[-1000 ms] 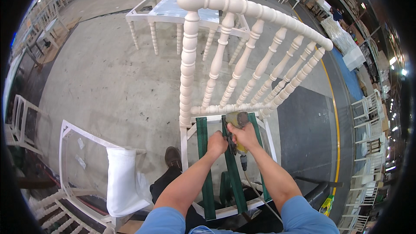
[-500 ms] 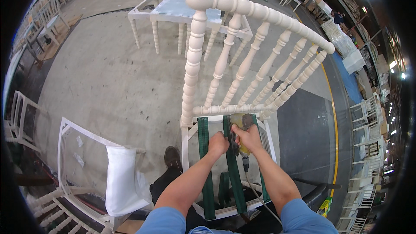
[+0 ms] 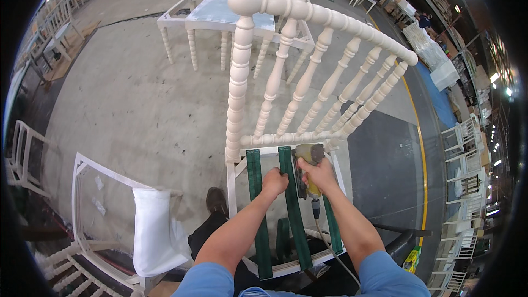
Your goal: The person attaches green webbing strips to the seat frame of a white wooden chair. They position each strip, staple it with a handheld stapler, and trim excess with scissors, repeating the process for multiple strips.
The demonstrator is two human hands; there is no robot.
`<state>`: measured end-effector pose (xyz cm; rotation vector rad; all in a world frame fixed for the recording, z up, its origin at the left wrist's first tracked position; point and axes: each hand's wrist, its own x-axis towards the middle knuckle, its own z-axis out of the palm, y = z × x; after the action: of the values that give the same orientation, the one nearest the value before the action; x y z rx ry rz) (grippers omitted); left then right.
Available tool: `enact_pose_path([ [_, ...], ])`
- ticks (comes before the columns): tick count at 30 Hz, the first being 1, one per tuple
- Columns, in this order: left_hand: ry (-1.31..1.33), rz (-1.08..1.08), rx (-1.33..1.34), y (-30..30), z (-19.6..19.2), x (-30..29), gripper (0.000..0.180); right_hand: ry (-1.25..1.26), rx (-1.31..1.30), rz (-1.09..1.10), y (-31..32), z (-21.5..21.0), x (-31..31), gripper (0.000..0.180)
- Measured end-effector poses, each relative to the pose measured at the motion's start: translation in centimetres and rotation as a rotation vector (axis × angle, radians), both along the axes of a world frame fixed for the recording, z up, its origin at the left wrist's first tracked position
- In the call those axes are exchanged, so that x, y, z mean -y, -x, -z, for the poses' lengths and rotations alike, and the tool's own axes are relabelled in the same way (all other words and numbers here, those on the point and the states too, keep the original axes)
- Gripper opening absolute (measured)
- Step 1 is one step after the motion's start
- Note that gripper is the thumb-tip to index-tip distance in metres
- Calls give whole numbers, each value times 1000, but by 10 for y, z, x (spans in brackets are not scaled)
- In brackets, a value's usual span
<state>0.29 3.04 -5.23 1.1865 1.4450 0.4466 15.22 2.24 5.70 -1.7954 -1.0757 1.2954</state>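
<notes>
A white wooden chair frame (image 3: pixel 231 187) with a turned-spindle back (image 3: pixel 308 85) stands right before me. Green webbing straps (image 3: pixel 294 214) run from the back rail of its seat to the front. My right hand (image 3: pixel 319 176) is wrapped round the handle of a yellow and dark staple gun (image 3: pixel 311 155), whose hose leads down toward me. The gun is by the back rail, just right of the middle strap. My left hand (image 3: pixel 274 182) is closed beside that strap's left edge, between it and the left strap; what its fingers pinch, if anything, is hidden.
Another white chair frame (image 3: pixel 82 203) lies at the left with a white padded piece (image 3: pixel 154 231) on it. A chair with a pale blue seat (image 3: pixel 231 11) stands ahead. Rows of white chairs (image 3: pixel 462 181) line the right, beyond a yellow floor line (image 3: pixel 422 148).
The staple gun in my right hand has shifted slightly right, off the middle strap's edge. My left hand stays nearly in place. The whole view has moved a little.
</notes>
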Motion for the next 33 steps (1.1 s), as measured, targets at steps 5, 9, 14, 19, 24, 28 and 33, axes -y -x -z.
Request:
enact_pose_path([
  [5,462,-144,633,-8,-6,9,33,-68,-10,122,-50,-66,64,31],
  [9,454,-30,829,-5,-8,19,29,-128,182,308,-112,-142,154,27],
  [14,516,-6,971,6,-27,12,29,-253,299,699,-189,-223,287,32],
  [19,550,-160,795,5,-57,37,32,-194,277,1131,-261,-248,421,39],
  [24,593,-117,926,2,-70,119,38,-132,52,1335,-314,-190,514,42],
  [28,703,-143,1023,5,-67,206,36,-97,-288,1290,-345,-100,535,46],
  [33,845,-337,834,5,-75,302,36,-21,-460,1306,-368,-31,534,43],
])
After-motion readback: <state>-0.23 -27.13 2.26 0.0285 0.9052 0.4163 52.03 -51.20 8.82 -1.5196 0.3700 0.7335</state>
